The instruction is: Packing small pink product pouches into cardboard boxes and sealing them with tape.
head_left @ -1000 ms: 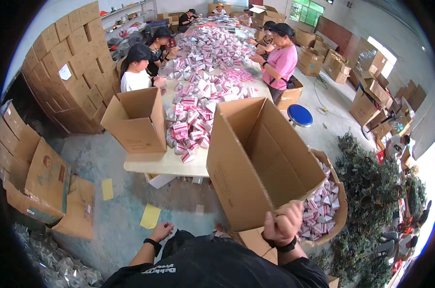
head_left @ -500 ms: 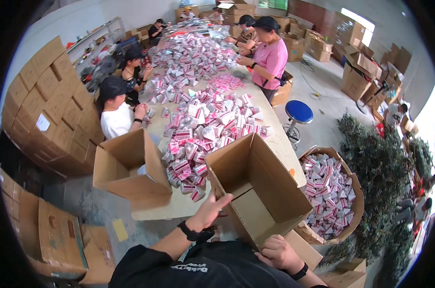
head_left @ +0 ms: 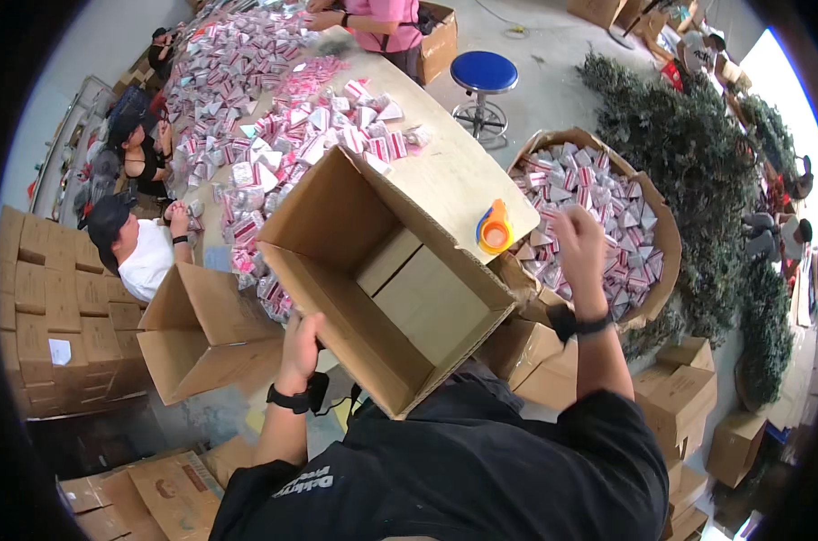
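A cardboard box (head_left: 445, 307) with its open mouth toward me is tilted in front of my body. My left hand (head_left: 299, 352) grips its lower left edge. My right hand (head_left: 579, 243) is raised off the box, over a large carton of wrapped triangular packets (head_left: 607, 180), its fingers loosely bent and apart with nothing seen in them. Left of that hand, at the table's corner, lies an orange and yellow tape dispenser (head_left: 494, 230).
Pink-and-white packets (head_left: 247, 117) are heaped along the table (head_left: 436, 144). Another open box (head_left: 202, 334) stands at left, near a person in white (head_left: 147, 257). A blue stool (head_left: 484, 72), leafy artificial branches (head_left: 689, 180) and stacked cartons (head_left: 66, 316) surround the table.
My right hand has let go of the box's near edge and moved up and right. The box has turned and shifted left in view, and the view has swung right, showing the tape dispenser.
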A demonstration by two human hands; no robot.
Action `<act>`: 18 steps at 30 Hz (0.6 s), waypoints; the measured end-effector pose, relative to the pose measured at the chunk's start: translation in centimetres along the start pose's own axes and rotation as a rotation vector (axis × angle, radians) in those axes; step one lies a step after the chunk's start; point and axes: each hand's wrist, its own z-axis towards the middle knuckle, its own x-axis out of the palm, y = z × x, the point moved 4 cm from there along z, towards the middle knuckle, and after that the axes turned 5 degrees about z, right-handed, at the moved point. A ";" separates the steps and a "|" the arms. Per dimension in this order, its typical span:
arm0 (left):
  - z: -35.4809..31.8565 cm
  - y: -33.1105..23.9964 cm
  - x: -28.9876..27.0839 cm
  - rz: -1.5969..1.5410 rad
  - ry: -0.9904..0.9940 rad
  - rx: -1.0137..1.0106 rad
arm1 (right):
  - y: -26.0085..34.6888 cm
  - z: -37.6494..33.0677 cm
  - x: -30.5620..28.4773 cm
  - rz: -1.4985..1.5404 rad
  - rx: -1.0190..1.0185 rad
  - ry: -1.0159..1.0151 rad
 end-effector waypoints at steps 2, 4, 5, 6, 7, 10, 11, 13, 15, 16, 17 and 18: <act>-0.7 1.3 -3.0 -0.078 -0.067 0.102 | -7.5 2.7 5.0 -0.305 0.138 0.167; -0.4 2.7 -2.7 -0.140 -0.059 0.039 | -14.5 2.2 8.7 -0.550 0.318 0.351; -0.7 3.0 -2.6 -0.191 -0.059 0.000 | -17.8 0.7 9.9 -0.579 0.506 0.348; -1.3 3.4 -2.5 -0.180 -0.056 -0.005 | -21.4 -0.7 10.5 -0.629 0.614 0.410; -2.3 3.6 -2.8 -0.172 -0.077 -0.001 | -22.7 -2.3 11.8 -0.659 0.655 0.376; -4.1 5.0 -1.8 -0.131 -0.024 -0.042 | -26.9 -8.0 9.7 -0.740 0.594 0.406; -3.4 5.1 0.4 -0.160 0.045 -0.040 | -31.2 -10.5 3.8 -0.897 0.544 0.466; -4.7 5.4 0.7 -0.216 0.112 -0.150 | -30.2 -14.4 1.6 -0.875 0.680 0.366; -6.0 5.2 1.7 -0.151 0.163 -0.209 | -31.7 -21.1 -2.3 -1.174 0.500 0.768; -7.0 5.0 1.8 -0.077 0.189 -0.263 | -31.1 -25.4 -5.2 -0.923 0.850 0.338; -8.7 4.2 0.5 -0.081 0.199 -0.271 | -28.5 -27.5 -3.6 -0.891 0.944 0.324; -9.0 3.1 0.8 -0.022 0.242 -0.285 | -28.3 -30.1 -4.9 -0.917 0.962 0.319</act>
